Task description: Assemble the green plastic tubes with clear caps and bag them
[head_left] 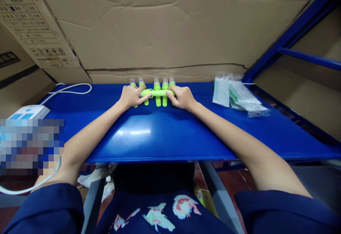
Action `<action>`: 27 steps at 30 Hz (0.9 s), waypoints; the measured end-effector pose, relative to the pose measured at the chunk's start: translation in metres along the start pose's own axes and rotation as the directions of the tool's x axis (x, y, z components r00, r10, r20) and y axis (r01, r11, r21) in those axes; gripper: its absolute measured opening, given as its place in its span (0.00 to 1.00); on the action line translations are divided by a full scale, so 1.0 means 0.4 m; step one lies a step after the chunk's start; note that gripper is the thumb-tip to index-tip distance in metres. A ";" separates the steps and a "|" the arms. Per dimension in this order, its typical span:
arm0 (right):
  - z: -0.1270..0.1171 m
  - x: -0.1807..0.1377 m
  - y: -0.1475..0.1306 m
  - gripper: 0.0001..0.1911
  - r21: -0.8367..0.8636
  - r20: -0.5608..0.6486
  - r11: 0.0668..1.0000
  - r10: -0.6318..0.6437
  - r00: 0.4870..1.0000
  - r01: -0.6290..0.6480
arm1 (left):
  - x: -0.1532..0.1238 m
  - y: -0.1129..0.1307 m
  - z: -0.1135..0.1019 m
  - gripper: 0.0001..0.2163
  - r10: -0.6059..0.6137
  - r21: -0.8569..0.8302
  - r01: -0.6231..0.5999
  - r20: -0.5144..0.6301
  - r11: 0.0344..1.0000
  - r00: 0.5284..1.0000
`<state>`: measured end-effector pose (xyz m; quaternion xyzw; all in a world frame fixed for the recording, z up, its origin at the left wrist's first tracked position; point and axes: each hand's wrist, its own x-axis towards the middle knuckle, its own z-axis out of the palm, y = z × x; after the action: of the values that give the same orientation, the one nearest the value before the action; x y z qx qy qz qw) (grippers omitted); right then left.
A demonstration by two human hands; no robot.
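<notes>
My left hand (132, 96) pinches one end of a bright yellow-green stick (159, 93), which lies crosswise between my hands. A small loop of the same colour shows near that end. At the other end, my right hand (182, 97) has its thumb and fingers closed on the stick. Behind and under it, several similar yellow-green sticks with clear caps, among them a middle stick (157, 100), lie side by side on the blue table (170, 131). My fingers partly cover the outer ones. Whether these are lights or glow sticks I cannot make out.
Flat packets in clear plastic (241, 95) lie at the table's right. On the left are a white power strip (29, 111), its cable (71, 91) and a pixelated patch. A cardboard wall (160, 31) closes off the back; a blue metal frame (290, 31) rises at the right.
</notes>
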<state>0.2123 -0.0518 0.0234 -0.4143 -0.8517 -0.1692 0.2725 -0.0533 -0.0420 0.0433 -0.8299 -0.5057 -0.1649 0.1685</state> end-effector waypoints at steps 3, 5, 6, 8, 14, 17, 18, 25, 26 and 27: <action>0.002 -0.001 -0.007 0.25 -0.016 0.057 0.999 -0.029 0.998 0.030 | -0.001 0.000 0.003 0.30 0.012 -0.014 -0.013 -0.027 1.000 1.000; 0.002 -0.003 -0.012 0.26 -0.027 0.086 0.998 -0.060 0.995 0.062 | -0.001 -0.001 0.002 0.33 0.043 -0.014 -0.044 -0.036 0.999 0.998; 0.002 -0.003 -0.014 0.26 -0.035 0.095 0.996 -0.073 0.993 0.076 | 0.000 -0.001 0.001 0.34 0.055 -0.016 -0.056 -0.036 0.998 0.998; 0.002 -0.003 -0.018 0.29 -0.058 0.100 0.994 -0.087 0.991 0.093 | 0.000 -0.001 -0.002 0.36 0.069 -0.023 -0.069 -0.033 0.997 0.997; 0.000 0.000 -0.019 0.36 -0.101 0.102 0.990 -0.084 0.991 0.094 | 0.001 -0.002 0.001 0.34 0.103 -0.012 -0.104 -0.033 0.995 0.994; -0.005 0.002 -0.021 0.38 -0.119 0.109 0.989 -0.077 0.991 0.090 | 0.001 0.001 0.006 0.33 0.109 0.004 -0.109 -0.021 0.994 0.994; -0.006 0.003 -0.023 0.38 -0.123 0.113 0.988 -0.078 0.991 0.092 | 0.000 0.001 0.007 0.33 0.107 0.008 -0.107 -0.013 0.994 0.994; -0.012 0.009 -0.035 0.41 -0.145 0.140 0.987 -0.045 0.989 0.065 | -0.003 0.003 0.006 0.29 0.089 0.029 -0.091 0.056 0.995 0.994; -0.012 0.010 -0.036 0.41 -0.148 0.140 0.987 -0.038 0.989 0.058 | -0.003 0.002 0.007 0.29 0.091 0.031 -0.093 0.057 0.995 0.994; -0.012 0.010 -0.036 0.41 -0.149 0.140 0.987 -0.033 0.990 0.054 | -0.003 0.000 0.010 0.29 0.097 0.033 -0.098 0.051 0.995 0.994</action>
<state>0.2003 -0.0605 0.0288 -0.4261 -0.8618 -0.2109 0.1770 -0.0533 -0.0412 0.0395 -0.8543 -0.4714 -0.1269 0.1786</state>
